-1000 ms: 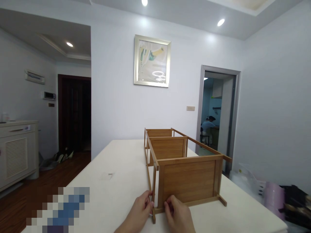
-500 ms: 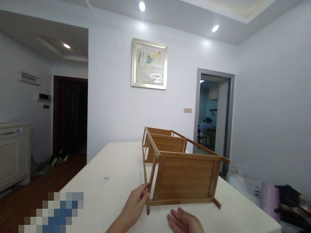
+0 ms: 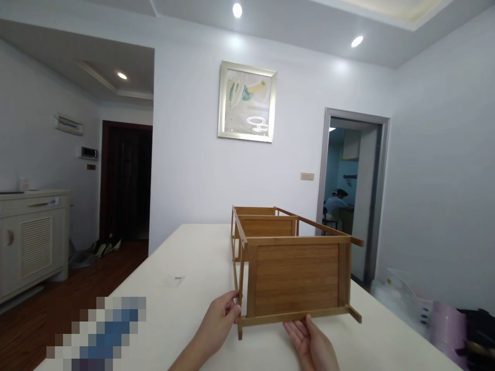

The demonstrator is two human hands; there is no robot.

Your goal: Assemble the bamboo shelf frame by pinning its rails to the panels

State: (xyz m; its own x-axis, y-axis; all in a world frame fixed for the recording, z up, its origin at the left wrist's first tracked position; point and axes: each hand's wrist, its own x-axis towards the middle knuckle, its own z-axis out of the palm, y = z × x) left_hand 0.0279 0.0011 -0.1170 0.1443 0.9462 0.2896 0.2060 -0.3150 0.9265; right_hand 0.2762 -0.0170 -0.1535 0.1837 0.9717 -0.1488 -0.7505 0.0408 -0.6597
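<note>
A brown wooden shelf rack lies on its side on the white-topped table, with its panels standing upright one behind another. My left hand pinches the rack's post at the near left corner, thumb and fingers closed around it. Under the middle of the near lower rail is my right hand, palm up; its thumb presses the rail from the front and its fingers reach beneath. Two short leg ends stick out at the right side of the rack.
Left of the rack, a small thin piece lies on the tabletop. Clear plastic and a pink container stand beyond the table's right edge. A pale cabinet is at far left. Through the doorway a person sits.
My right hand has risen from the tabletop to the rack's lower rail. The rack has turned slightly, and its near top edge looks more level. My left hand keeps its hold.
</note>
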